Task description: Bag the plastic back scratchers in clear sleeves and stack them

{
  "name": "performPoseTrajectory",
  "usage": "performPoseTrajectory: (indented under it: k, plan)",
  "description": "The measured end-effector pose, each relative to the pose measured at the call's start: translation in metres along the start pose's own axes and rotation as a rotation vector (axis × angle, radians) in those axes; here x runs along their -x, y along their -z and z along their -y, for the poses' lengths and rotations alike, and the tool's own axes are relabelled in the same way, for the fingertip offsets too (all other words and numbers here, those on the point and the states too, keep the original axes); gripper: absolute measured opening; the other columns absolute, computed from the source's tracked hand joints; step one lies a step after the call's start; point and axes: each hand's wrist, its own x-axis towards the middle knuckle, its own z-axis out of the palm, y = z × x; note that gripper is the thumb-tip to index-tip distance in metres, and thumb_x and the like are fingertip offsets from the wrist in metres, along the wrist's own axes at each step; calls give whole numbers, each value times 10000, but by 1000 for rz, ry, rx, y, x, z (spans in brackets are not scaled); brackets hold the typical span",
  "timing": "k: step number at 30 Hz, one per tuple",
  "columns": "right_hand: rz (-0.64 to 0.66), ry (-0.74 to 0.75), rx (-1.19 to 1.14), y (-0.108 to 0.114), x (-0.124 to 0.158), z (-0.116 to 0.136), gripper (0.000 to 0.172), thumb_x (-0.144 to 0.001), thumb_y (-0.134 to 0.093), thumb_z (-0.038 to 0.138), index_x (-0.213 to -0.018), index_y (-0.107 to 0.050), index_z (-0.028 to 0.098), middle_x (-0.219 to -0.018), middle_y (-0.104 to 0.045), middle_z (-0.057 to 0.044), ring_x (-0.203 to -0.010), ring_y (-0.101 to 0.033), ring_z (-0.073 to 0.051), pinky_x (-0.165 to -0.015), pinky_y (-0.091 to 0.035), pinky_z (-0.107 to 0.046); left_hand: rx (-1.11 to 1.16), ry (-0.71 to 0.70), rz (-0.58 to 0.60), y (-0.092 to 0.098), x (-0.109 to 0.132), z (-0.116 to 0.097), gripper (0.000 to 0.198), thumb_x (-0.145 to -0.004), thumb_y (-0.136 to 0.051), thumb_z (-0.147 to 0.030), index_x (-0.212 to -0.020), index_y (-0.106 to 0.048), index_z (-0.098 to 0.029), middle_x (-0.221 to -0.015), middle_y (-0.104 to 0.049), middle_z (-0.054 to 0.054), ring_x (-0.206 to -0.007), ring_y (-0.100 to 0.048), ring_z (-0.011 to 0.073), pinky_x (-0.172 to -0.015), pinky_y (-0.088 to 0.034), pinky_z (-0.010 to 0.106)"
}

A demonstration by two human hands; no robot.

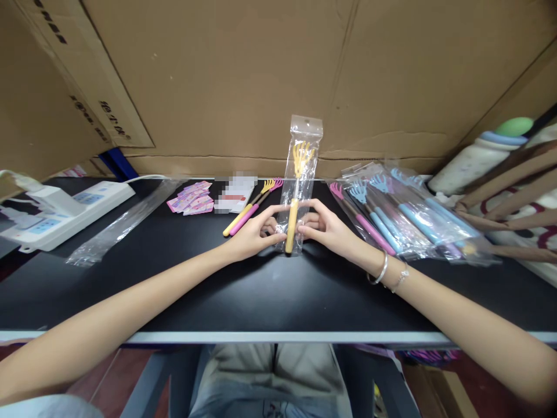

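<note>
A yellow back scratcher in a clear plastic bag (pixel 299 174) stands upright on the black table (pixel 270 290), claw end up. My left hand (pixel 255 232) pinches the bag's lower part from the left. From the right, my right hand (pixel 324 229) pinches the same lower part; a bangle and a bracelet circle that wrist. Both hands are closed on the bag around the scratcher's handle. Two unbagged scratchers, one yellow and one pink (pixel 250 206), lie just behind my left hand.
A pile of bagged blue and pink scratchers (pixel 391 209) lies at the right. Empty clear bags (pixel 122 223), a white power strip (pixel 61 212) and pink cards (pixel 194 198) lie at the left. Cardboard (pixel 261 75) walls the back. A bottle (pixel 474 157) and a tote bag stand far right.
</note>
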Motion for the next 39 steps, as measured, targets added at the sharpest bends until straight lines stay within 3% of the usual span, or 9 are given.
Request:
performPoseTrajectory:
  k: [17, 39]
  plan:
    - [-33, -88, -60, -1, -1, 0, 383, -781, -660, 239, -1106, -460, 215, -762, -623, 28, -738, -662, -130, -737, -571, -303, 30, 21, -22, -2, -1, 3, 393, -826, -628, -318, -1152, -463, -176, -755, -534, -32, -709, -537, 98, -671, -425, 220]
    - [-40, -154, -124, -1, -3, -1, 339, -725, -733, 301, -976, -536, 185, -752, -660, 10, -718, -662, -134, -731, -560, -306, 127, 91, 5, -1, -5, -1, 345, -749, -705, -375, -943, -536, -145, -747, -555, -21, -716, -536, 98, -689, -413, 235]
